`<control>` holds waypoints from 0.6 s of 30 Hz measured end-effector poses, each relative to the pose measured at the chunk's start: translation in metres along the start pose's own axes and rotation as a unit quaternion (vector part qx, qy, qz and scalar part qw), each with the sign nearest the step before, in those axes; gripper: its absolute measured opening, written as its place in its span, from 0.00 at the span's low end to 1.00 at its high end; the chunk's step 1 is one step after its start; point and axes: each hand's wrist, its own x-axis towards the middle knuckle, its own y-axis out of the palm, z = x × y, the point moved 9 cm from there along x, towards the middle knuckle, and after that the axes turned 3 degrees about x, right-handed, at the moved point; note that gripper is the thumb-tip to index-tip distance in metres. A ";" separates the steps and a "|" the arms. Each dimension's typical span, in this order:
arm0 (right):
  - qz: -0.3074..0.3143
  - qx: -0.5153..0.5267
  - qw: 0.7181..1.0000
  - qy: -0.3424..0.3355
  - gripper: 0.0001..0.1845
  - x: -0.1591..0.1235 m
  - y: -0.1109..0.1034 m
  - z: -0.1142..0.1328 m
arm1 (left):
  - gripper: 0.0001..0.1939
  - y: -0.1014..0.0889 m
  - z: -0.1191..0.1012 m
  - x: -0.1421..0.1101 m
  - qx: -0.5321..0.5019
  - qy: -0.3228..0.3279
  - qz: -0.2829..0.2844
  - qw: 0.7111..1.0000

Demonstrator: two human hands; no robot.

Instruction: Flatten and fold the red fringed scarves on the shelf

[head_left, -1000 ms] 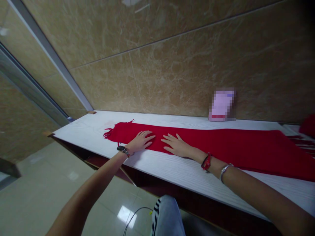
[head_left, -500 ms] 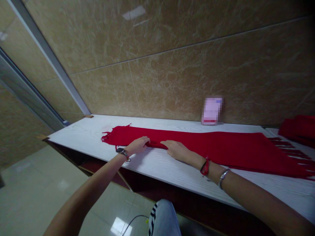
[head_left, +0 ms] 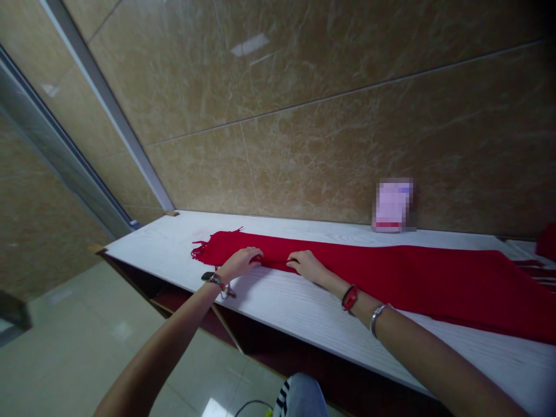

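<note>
A long red scarf with a fringed left end lies stretched along a white table. My left hand is at the scarf's near edge, fingers curled and pinching the cloth. A short way to the right, my right hand grips the same near edge with bent fingers. A dark watch sits on my left wrist; a red band and a silver bracelet are on my right wrist.
A small pink box leans against the tan marble wall at the back of the table. More red cloth shows at the far right edge. Glossy tiled floor lies to the left, below the table.
Both hands lay flat on the scarf a second ago. They have slid back to its near edge and closed their fingers on the cloth.
</note>
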 end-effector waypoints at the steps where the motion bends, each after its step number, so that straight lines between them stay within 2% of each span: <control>1: -0.001 0.009 1.000 -0.004 0.09 0.000 0.000 0.000 | 0.07 0.000 0.003 -0.001 -0.002 -0.004 0.002 1.000; 3: -0.008 0.016 1.000 -0.023 0.10 0.002 0.001 0.006 | 0.08 0.002 0.005 -0.001 -0.002 0.000 0.009 1.000; 6: -0.031 -0.001 0.998 -0.054 0.20 0.012 0.004 0.023 | 0.10 0.006 0.007 0.001 -0.008 -0.003 0.010 1.000; 7: -0.031 -0.011 0.998 -0.054 0.20 0.018 0.006 0.029 | 0.11 0.007 0.009 0.002 -0.014 -0.011 0.009 1.000; 11: 0.002 -0.028 0.999 -0.017 0.06 0.036 0.019 0.038 | 0.12 0.006 0.020 -0.005 0.002 -0.026 -0.008 1.000; 14: 0.001 -0.030 1.000 -0.002 0.07 0.040 0.018 0.034 | 0.12 0.000 0.034 -0.015 0.036 -0.030 -0.027 0.999; 18: 0.027 -0.048 0.998 0.011 0.09 0.038 0.022 0.025 | 0.10 -0.003 0.057 -0.023 0.014 -0.065 -0.024 0.997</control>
